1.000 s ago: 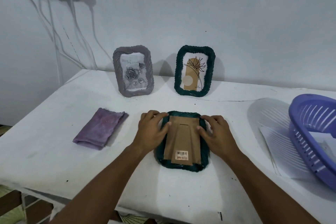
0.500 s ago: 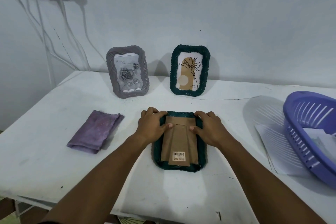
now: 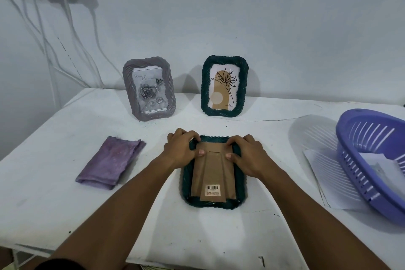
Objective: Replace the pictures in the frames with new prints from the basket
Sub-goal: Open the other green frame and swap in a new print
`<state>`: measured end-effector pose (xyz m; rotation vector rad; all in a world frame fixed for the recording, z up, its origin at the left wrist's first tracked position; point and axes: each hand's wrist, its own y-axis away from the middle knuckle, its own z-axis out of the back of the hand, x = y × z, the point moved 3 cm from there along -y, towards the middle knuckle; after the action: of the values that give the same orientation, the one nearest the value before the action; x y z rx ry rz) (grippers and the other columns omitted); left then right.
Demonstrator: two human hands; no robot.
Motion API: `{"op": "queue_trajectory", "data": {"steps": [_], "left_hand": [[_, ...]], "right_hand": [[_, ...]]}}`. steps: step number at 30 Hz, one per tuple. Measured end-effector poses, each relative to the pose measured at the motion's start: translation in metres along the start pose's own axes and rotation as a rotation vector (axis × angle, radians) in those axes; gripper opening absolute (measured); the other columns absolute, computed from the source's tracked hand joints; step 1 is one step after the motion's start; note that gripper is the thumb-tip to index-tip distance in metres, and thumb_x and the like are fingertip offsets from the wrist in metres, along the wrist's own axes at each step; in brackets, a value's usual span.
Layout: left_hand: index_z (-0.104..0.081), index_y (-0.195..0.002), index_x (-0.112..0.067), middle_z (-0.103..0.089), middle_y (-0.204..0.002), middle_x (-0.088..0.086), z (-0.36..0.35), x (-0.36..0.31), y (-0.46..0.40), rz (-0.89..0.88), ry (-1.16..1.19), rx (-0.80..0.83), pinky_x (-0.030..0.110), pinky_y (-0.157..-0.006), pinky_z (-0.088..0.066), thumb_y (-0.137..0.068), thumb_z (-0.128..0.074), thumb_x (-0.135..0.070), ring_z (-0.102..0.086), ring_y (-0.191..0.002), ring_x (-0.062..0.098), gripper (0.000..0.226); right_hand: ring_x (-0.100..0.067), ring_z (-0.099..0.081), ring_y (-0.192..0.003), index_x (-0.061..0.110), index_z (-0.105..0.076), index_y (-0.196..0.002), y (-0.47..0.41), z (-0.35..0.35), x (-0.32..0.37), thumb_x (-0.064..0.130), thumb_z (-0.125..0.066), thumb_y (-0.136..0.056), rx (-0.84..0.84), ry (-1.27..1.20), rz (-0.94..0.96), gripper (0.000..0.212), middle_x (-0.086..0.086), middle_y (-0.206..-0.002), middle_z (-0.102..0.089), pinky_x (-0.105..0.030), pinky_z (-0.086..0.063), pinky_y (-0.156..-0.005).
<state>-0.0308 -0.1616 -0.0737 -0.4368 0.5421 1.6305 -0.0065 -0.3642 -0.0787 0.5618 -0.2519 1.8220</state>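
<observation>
A dark green frame [image 3: 240, 190] lies face down in the middle of the table, its brown cardboard back [image 3: 213, 173] with a barcode sticker facing up. My left hand [image 3: 180, 149] grips the frame's upper left corner, thumb pressing on the cardboard. My right hand [image 3: 246, 152] grips the upper right corner the same way. Against the wall stand a grey frame [image 3: 149, 89] with a rose picture and a second green frame [image 3: 224, 85] with a plant drawing. A purple basket [image 3: 372, 160] at the right holds white prints [image 3: 381, 164].
A folded purple cloth [image 3: 110, 163] lies left of the frame. Loose white sheets [image 3: 328, 180] lie beside and under the basket. White cables [image 3: 65, 35] hang down the wall at the far left. The table's front edge is close below my forearms.
Both hands have slid up the frame's sides from its middle to its top corners. The frame has stayed flat on the table.
</observation>
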Motion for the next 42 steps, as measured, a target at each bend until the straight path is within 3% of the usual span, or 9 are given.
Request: {"op": "queue_trajectory", "data": {"steps": [7,10,13,18,25,30,35,42], "left_hand": [[-0.055,-0.124,-0.032,-0.045,-0.127,0.000,-0.001,0.006,0.016,-0.114,0.006,-0.056,0.032,-0.098,-0.030,-0.085,-0.064,-0.043,-0.033,-0.121,0.023,0.042],[-0.068,-0.106,-0.028,-0.051,-0.118,-0.009,0.005,0.009,0.035,-0.246,0.017,-0.105,0.026,-0.095,-0.032,-0.081,-0.070,-0.038,-0.036,-0.114,0.013,0.027],[-0.074,-0.093,-0.034,-0.057,-0.106,-0.021,0.010,0.014,0.057,-0.413,-0.020,-0.004,0.018,-0.088,-0.035,-0.077,-0.074,-0.035,-0.042,-0.107,0.005,0.016],[-0.075,-0.098,-0.031,-0.060,-0.110,-0.016,0.005,0.015,0.072,-0.529,-0.099,0.182,0.017,-0.088,-0.038,-0.073,-0.074,-0.046,-0.044,-0.105,0.002,0.029],[-0.074,-0.100,-0.034,-0.060,-0.109,-0.015,0.007,0.013,0.070,-0.559,-0.164,0.220,0.018,-0.085,-0.039,-0.070,-0.061,-0.063,-0.043,-0.104,0.003,0.044],[-0.075,-0.099,-0.033,-0.054,-0.108,-0.024,0.008,0.017,0.070,-0.545,-0.118,0.266,0.009,-0.087,-0.032,-0.065,-0.064,-0.067,-0.039,-0.107,-0.003,0.049],[-0.076,-0.097,-0.032,-0.055,-0.108,-0.024,0.006,0.019,0.071,-0.564,-0.107,0.243,0.010,-0.087,-0.032,-0.068,-0.065,-0.062,-0.039,-0.110,-0.002,0.043],[-0.077,-0.091,-0.030,-0.060,-0.107,-0.022,0.003,0.022,0.075,-0.568,-0.020,0.191,0.022,-0.089,-0.042,-0.068,-0.068,-0.059,-0.043,-0.111,0.004,0.038]], "right_hand": [[-0.026,-0.039,-0.122,0.035,-0.046,-0.124,0.005,0.002,0.000,0.040,-0.054,-0.092,0.001,-0.037,0.032,0.034,-0.002,-0.133,-0.043,-0.039,-0.036,-0.102],[-0.021,-0.035,-0.125,0.031,-0.048,-0.128,0.024,0.010,-0.001,0.035,-0.052,-0.094,-0.057,-0.060,0.119,0.034,-0.001,-0.134,-0.041,-0.033,-0.034,-0.102],[-0.010,-0.038,-0.114,0.026,-0.059,-0.119,0.052,0.017,-0.002,0.032,-0.057,-0.092,-0.080,0.044,0.345,0.028,0.007,-0.126,-0.047,-0.022,-0.036,-0.097],[-0.005,-0.041,-0.110,0.030,-0.063,-0.119,0.071,0.009,-0.008,0.044,-0.063,-0.085,0.132,0.161,0.550,0.037,0.014,-0.121,-0.056,-0.026,-0.039,-0.091],[-0.010,-0.044,-0.107,0.032,-0.065,-0.114,0.068,0.010,-0.006,0.056,-0.058,-0.081,0.136,0.233,0.625,0.042,0.014,-0.117,-0.058,-0.032,-0.041,-0.085],[-0.009,-0.047,-0.101,0.032,-0.071,-0.104,0.067,0.011,-0.006,0.062,-0.051,-0.078,0.145,0.240,0.675,0.045,0.016,-0.108,-0.059,-0.030,-0.042,-0.077],[-0.011,-0.050,-0.094,0.028,-0.074,-0.084,0.071,0.009,0.000,0.050,-0.061,-0.072,0.044,0.224,0.744,0.028,0.015,-0.096,-0.061,-0.032,-0.046,-0.071],[-0.014,-0.049,-0.096,0.024,-0.071,-0.075,0.073,0.003,-0.003,0.040,-0.069,-0.067,-0.039,0.120,0.742,0.018,0.013,-0.097,-0.059,-0.033,-0.046,-0.073]]}}
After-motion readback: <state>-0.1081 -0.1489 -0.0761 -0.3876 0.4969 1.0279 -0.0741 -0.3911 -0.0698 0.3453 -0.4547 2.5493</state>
